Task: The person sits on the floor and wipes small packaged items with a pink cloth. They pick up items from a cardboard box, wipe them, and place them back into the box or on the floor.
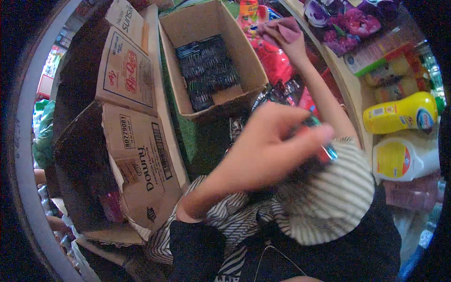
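Observation:
My left hand point(270, 145), in a black sleeve, is blurred in the middle of the view. Its thumb and fingers are closed on a small shiny sachet point(327, 151) with red and green-blue parts. Farther off, at the upper right, my right hand point(295, 46) grips a pink, cloth-like piece point(287, 29) above bright red and pink packets point(277, 61). An open cardboard box point(188, 21) stands beyond my left hand. Rows of dark sachets point(206, 66) lie inside it. Striped fabric point(329, 197) covers my knee, in front of the right forearm.
Opened cardboard cartons point(136, 141) stand along the left side. On a shelf at the right are a yellow bottle point(399, 113), a white bottle point(406, 160) with a yellow label, and several jars point(390, 70). Purple-pink flowers point(350, 26) are at the upper right.

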Tool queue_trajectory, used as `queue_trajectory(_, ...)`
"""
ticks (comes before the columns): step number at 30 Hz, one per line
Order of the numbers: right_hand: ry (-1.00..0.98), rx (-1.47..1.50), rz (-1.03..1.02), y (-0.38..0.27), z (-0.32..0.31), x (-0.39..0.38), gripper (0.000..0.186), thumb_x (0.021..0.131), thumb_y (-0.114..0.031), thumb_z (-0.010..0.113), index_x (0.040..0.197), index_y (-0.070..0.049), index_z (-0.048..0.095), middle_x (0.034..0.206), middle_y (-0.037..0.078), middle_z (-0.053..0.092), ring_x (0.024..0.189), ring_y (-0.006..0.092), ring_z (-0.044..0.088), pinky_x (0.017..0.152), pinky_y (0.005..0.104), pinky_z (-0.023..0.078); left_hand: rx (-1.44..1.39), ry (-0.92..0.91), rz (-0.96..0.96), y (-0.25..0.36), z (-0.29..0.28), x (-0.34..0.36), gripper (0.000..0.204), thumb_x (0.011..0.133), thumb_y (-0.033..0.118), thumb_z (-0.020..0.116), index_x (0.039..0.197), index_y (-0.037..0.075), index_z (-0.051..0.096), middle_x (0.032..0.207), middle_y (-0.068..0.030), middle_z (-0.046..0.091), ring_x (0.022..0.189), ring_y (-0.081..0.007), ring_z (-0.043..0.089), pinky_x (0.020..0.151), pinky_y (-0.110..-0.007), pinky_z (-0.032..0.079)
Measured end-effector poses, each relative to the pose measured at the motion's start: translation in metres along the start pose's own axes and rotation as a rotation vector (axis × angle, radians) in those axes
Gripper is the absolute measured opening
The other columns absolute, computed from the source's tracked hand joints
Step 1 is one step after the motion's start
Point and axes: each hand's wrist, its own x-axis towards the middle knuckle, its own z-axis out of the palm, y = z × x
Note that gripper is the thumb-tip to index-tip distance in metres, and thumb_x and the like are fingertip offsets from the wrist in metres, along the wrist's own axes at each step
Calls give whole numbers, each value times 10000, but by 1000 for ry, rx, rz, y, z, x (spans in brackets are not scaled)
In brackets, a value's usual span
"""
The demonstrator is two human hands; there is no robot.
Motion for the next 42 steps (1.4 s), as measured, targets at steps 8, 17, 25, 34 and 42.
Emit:
queue_trajectory(8, -363, 166, -10, 8, 96, 4, 171, 806, -174, 634, 890, -27, 611, 860, 57, 643, 795, 149, 616, 724, 279, 493, 953, 145, -70, -28, -76, 30, 277, 868, 243, 517, 877, -2, 645, 710, -55, 637, 672, -153, 597, 630, -284, 463)
queue_trajectory(17, 9, 207, -93, -17, 81, -13, 242, 832, -209, 585, 976, -16, 605, 955, 72, 618, 875, 145, 585, 732, 266, 467, 983, 8, -429, 60, -150, 107, 330, 861, 307, 507, 934, 11, 634, 803, -71, 638, 707, -162, 598, 596, -291, 465)
queue_trajectory(25, 217, 450, 446, -11, 67, -11, 320, 781, -20, 563, 1101, -32, 545, 1137, 79, 530, 1085, 186, 486, 960, 294, 367, 1348, -594, -576, -89, -208, 173, 295, 632, 222, 726, 858, 41, 672, 797, -91, 663, 670, -225, 640, 574, -360, 514)
queue_trajectory(34, -155, -693, -570, -7, 55, -14, 347, 823, -82, 569, 1157, -63, 478, 1138, 130, 556, 1045, 295, 529, 902, 357, 397, 1789, -430, -479, -151, -206, 155, 183, 672, 98, 623, 844, 70, 680, 878, -128, 655, 807, -288, 641, 654, -395, 524)
queue_trajectory(42, -227, -729, -646, -17, 57, -20, 419, 761, -25, 601, 1156, -85, 475, 1137, 109, 552, 1027, 290, 540, 866, 354, 422, 1835, -284, -399, -152, -223, 159, 159, 668, 95, 600, 809, 70, 667, 832, -142, 652, 772, -314, 638, 617, -416, 523)
